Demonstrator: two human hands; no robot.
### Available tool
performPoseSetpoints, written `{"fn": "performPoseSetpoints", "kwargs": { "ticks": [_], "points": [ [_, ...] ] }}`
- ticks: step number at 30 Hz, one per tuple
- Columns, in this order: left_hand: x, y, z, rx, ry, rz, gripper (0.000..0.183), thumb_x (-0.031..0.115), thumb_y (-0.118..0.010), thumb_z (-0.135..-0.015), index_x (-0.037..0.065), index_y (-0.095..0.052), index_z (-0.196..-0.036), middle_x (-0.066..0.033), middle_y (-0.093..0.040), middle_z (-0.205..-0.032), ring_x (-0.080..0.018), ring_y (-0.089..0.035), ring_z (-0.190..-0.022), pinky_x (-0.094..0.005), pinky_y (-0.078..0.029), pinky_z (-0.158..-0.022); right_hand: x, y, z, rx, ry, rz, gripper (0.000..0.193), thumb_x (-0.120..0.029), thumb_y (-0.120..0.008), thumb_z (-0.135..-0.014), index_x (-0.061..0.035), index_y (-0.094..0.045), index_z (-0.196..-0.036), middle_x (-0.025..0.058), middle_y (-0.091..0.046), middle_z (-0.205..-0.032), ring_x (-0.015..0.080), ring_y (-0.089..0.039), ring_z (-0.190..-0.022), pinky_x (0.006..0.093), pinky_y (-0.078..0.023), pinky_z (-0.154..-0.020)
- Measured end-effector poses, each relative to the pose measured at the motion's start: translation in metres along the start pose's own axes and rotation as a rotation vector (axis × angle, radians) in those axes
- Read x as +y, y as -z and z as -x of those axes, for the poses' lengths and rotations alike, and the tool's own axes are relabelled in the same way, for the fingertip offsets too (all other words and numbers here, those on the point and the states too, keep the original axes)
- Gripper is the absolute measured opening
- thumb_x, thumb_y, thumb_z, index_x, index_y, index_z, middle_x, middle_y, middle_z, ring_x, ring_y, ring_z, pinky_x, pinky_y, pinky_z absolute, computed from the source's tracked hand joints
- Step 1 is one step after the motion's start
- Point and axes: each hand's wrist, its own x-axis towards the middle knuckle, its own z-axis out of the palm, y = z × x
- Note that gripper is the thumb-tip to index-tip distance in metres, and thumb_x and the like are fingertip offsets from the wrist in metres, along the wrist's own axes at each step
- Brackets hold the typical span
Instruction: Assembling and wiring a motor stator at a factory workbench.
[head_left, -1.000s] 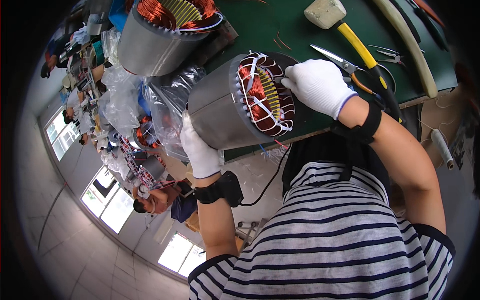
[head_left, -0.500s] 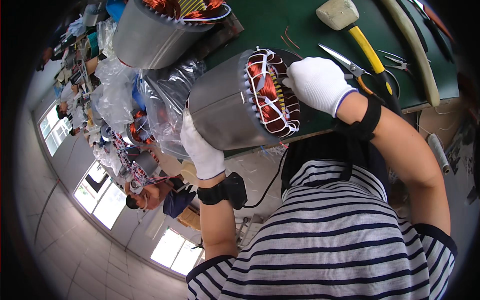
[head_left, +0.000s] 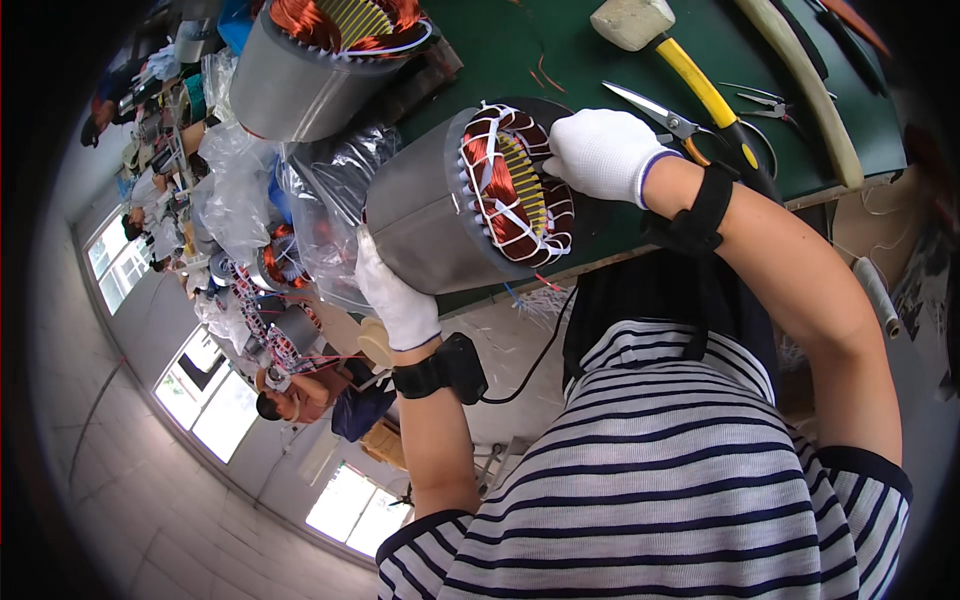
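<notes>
A grey motor stator (head_left: 415,215) lies on its side on the green bench, its open end turned to the right. Copper windings (head_left: 497,182) ring that end, laced with white cord, and yellow strips line the bore. Against the stator's lower left side rests my left hand (head_left: 398,300) in a white glove, gripping the body; its fingertips are partly hidden. My right hand (head_left: 605,155), also gloved, is closed at the right rim of the windings. Its curled fingers hide whatever they pinch.
A second, larger-looking stator (head_left: 310,85) stands at the upper left beside clear plastic bags (head_left: 325,195). Scissors (head_left: 675,122), a mallet (head_left: 690,75) with a yellow handle, small snips (head_left: 770,105) and a pale wooden stick (head_left: 800,85) lie beyond my right hand. A person (head_left: 305,392) sits farther left.
The stator and both hands appear slightly farther left in the picture, as do the bench tools. My right hand stays closed by the winding rim, its wrist turned a little.
</notes>
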Motion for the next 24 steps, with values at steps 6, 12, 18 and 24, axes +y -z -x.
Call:
{"fn": "performPoseSetpoints", "kwargs": {
  "ticks": [6, 12, 18, 24],
  "points": [
    [-0.021, 0.018, 0.001, -0.042, -0.497, -0.868, 0.039, 0.000, -0.054, -0.087, -0.006, -0.047, -0.126, -0.0227, -0.059, -0.112, -0.0354, -0.060, -0.100, -0.0402, -0.047, -0.088, 0.003, 0.001, -0.003, -0.136, -0.008, -0.049, 0.029, -0.030, -0.062, -0.086, -0.0022, -0.069, -0.083, 0.0189, -0.066, -0.077, 0.0348, -0.066, -0.075, 0.0413, -0.052, -0.071],
    [-0.016, 0.009, 0.003, 0.031, -0.477, -0.787, 0.043, 0.002, -0.070, -0.070, -0.002, -0.059, -0.111, -0.0180, -0.063, -0.104, -0.0342, -0.061, -0.098, -0.0370, -0.046, -0.086, -0.002, 0.001, -0.003, -0.179, -0.092, -0.073, 0.028, -0.029, -0.059, -0.089, -0.0032, -0.070, -0.084, 0.0189, -0.066, -0.076, 0.0341, -0.066, -0.075, 0.0418, -0.052, -0.070],
    [0.005, -0.002, 0.003, -0.032, -0.112, -0.370, 0.049, 0.003, -0.072, -0.067, -0.002, -0.057, -0.113, -0.0177, -0.062, -0.105, -0.0341, -0.060, -0.100, -0.0365, -0.046, -0.087, -0.003, -0.005, -0.003, -0.144, -0.116, -0.067, 0.027, -0.028, -0.059, -0.088, -0.0038, -0.069, -0.082, 0.0181, -0.065, -0.074, 0.0337, -0.066, -0.074, 0.0413, -0.053, -0.069],
    [-0.004, -0.001, 0.000, -0.035, -0.325, -0.626, 0.026, 0.003, -0.057, -0.086, -0.005, -0.056, -0.111, -0.0188, -0.062, -0.102, -0.0303, -0.062, -0.090, -0.0353, -0.049, -0.079, -0.005, -0.023, 0.008, 0.013, -0.123, -0.067, 0.028, -0.030, -0.060, -0.088, -0.0047, -0.068, -0.076, 0.0167, -0.063, -0.067, 0.0339, -0.065, -0.069, 0.0419, -0.053, -0.064]
  ]
}}
